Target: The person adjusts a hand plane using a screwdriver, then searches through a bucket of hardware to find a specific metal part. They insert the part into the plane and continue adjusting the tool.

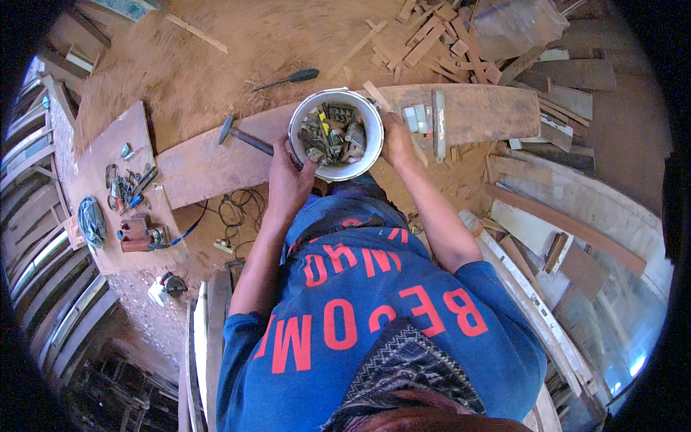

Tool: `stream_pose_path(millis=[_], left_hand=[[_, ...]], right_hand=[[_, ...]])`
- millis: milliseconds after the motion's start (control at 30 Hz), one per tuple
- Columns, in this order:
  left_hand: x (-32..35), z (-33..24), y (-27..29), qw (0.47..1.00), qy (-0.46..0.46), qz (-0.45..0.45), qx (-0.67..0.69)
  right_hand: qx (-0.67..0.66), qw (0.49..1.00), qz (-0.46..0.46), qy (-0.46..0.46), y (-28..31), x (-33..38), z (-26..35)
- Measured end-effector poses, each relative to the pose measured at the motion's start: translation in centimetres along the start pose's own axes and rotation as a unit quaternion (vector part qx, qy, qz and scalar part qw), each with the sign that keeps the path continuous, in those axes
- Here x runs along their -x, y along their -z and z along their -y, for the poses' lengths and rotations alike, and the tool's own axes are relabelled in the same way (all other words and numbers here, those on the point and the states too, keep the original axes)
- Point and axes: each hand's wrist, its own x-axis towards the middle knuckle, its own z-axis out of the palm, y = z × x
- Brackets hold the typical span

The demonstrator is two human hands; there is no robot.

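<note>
A white bucket [375,141] stands over the long wooden plank in front of me, held between my two hands. Mixed small hardware and scraps [335,133] fill it, among them a yellow piece. My left hand [289,171] grips its near left side, fingers partly hidden against the wall. On the right side, my right hand [394,139] is closed at the rim. A hammer [247,137] with a dark handle lies on the plank, its handle end running toward my left hand. Beyond the bucket, a thin tool with a black handle [302,75] rests on the sawdust-covered ground.
The plank [482,111] stretches left and right, with a pale flat bar [439,126] across it. At left, a board [108,158] carries hand tools, a brown pouch [142,234] and a power tool. Wood offcuts [432,43] pile up far right. Cables [237,216] lie near my left forearm.
</note>
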Motion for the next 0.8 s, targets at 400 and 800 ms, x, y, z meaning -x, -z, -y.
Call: stream_pose_path(millis=[400, 800], left_hand=[[0.1, 3.9, -0.6, 0.973, 0.009, 0.053, 0.223], [0.1, 4.9, 0.1, 0.963, 0.056, 0.082, 0.252]], right_hand=[[0.217, 0.910, 0.260, 0.237, -3.4, -1.3, 16.4], [0.242, 0.849, 0.430, 0.192, -4.3, -3.3, 14.7]])
